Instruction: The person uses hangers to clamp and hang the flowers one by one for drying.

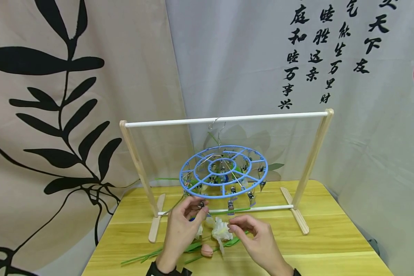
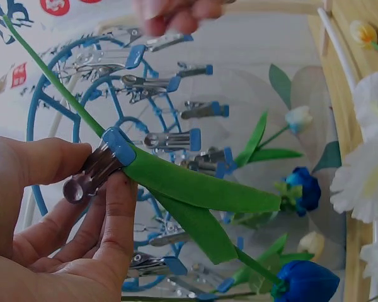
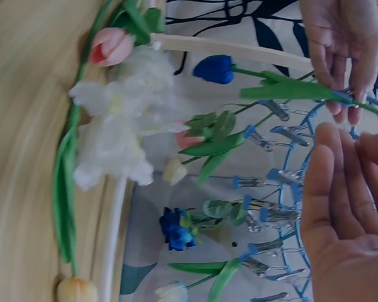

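In the left wrist view, my left hand (image 2: 69, 245) pinches a metal clip (image 2: 102, 167) with blue tips between thumb and fingers. The clip lies across the green stem of an artificial blue tulip (image 2: 305, 281), whose flower hangs downward. Above, a round blue clip hanger (image 1: 224, 196) hangs by a hook from a white bar, with several clips around it. In the right wrist view, my right hand (image 3: 343, 214) has loosely bent fingers, with nothing visible between them. It is close to the left hand, below the hanger's front edge. Other artificial flowers, including a blue rose (image 3: 177, 229), hang from clips.
A wooden stand with a white top bar (image 1: 262, 116) holds the hanger. On the yellow wood-grain table (image 1: 331, 237) lie white flowers (image 1: 221, 230), a pink tulip (image 1: 207, 250) and green stems. A printed curtain (image 1: 227, 57) stands behind.
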The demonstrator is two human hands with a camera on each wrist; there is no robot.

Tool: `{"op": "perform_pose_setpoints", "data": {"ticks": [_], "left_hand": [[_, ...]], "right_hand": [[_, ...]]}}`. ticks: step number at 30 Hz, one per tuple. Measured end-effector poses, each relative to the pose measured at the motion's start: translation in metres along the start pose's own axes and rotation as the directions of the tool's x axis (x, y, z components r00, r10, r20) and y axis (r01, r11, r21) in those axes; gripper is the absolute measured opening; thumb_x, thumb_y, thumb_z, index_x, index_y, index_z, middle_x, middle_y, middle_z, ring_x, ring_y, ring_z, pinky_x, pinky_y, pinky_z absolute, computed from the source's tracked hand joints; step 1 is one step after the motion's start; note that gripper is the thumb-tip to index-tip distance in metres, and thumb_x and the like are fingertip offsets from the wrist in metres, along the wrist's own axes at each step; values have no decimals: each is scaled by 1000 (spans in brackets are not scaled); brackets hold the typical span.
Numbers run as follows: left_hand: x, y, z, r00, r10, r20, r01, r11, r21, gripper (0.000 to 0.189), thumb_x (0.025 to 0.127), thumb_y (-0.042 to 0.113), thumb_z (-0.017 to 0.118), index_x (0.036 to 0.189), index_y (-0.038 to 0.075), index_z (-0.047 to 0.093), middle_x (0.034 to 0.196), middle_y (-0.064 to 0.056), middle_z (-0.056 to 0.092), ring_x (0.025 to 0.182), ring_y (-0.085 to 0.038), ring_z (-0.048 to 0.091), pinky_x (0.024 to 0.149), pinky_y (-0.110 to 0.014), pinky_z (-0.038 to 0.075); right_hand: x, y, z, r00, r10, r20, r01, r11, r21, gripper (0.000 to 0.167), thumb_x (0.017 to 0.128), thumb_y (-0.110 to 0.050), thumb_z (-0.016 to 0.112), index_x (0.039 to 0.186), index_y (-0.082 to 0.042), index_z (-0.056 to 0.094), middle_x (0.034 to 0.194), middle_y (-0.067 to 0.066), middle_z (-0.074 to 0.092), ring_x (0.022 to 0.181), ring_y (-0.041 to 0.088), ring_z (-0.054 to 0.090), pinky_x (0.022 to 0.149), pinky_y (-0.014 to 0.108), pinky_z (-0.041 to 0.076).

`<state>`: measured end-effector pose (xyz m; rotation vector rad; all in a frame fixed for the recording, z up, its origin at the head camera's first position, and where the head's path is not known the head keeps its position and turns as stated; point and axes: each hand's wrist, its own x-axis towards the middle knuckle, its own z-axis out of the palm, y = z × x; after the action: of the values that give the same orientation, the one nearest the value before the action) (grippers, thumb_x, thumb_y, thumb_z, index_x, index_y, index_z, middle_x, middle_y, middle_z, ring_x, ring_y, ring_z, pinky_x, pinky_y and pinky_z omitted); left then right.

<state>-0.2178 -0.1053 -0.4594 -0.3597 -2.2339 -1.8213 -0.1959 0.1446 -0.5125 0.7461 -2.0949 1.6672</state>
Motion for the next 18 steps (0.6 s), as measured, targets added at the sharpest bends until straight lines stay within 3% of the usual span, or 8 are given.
{"op": "perform_pose_setpoints", "data": {"ticks": [9, 18], "left_hand": [[5, -4, -12, 999, 26, -47, -25, 1000, 6, 25, 106, 9, 88, 130, 14, 83, 124, -4, 87, 109, -18, 85, 97, -23, 69], [11, -9, -23, 996, 24, -91, -22, 1000, 16, 28, 108, 8, 85, 135, 10, 80, 129, -8, 85, 112, -14, 84, 98, -22, 68]], "right_hand": [[-9, 17, -6, 995, 39, 90, -26, 990, -140, 13, 109, -11, 83, 116, -22, 84, 106, -4, 89, 92, 5, 83, 81, 29, 72], [-16, 38, -10, 979, 102, 179, -63, 976, -208, 12, 110, -11, 82, 118, -20, 83, 108, 0, 89, 94, 5, 81, 79, 26, 70]]}}
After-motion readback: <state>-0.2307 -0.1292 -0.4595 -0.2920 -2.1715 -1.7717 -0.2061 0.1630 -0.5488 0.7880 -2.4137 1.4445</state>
